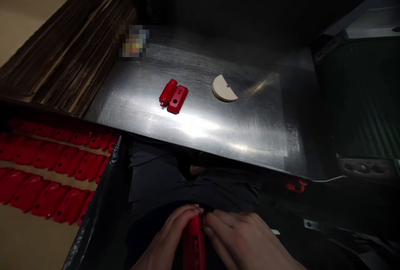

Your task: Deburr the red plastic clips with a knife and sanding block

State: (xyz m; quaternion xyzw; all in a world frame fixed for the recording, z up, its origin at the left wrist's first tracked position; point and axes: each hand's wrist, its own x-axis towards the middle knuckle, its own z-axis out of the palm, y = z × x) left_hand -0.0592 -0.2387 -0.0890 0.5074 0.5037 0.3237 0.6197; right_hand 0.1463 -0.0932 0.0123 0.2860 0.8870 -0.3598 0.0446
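Low in the head view, above my lap, a red plastic part (194,245) stands between my two hands. My left hand (170,236) grips its left side, with the fingertips at its top end. My right hand (240,234) is closed at the upper right of the part, its fingertips pinching something thin and small that I cannot make out. On the metal table lie a red cylindrical piece (168,91) and, against it, a flat red piece (178,99) with a dark hole. A cream half-round disc (223,89) lies to their right.
Rows of red parts (50,157) lie in a box at the left, beside a black plastic edge (96,203). Stacked cardboard (71,41) stands at the back left of the metal table (250,132). A green conveyor-like surface (365,95) is at the right.
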